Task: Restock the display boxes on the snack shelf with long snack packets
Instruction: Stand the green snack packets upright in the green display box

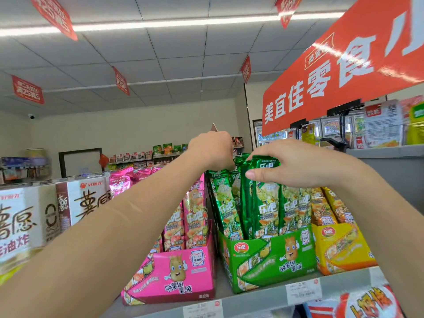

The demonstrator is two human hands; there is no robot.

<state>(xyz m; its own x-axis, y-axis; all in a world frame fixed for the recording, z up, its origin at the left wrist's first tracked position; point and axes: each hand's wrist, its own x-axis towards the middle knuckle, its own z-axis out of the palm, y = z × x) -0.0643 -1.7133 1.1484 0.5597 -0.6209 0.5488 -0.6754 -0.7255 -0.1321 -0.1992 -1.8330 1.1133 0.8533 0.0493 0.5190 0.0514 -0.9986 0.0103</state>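
Both hands are at the green box (270, 260), the right hand (296, 165) pinching green packets (266, 203) by their tops, the left hand (212, 150) clenched on something unclear; seating them upright probably follows.

Bare forearms (137, 214), bare hands (296, 164)

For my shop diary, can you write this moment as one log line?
right hand: pinches long green foil snack packets standing in green cardboard display box; left hand: curled, grip unclear
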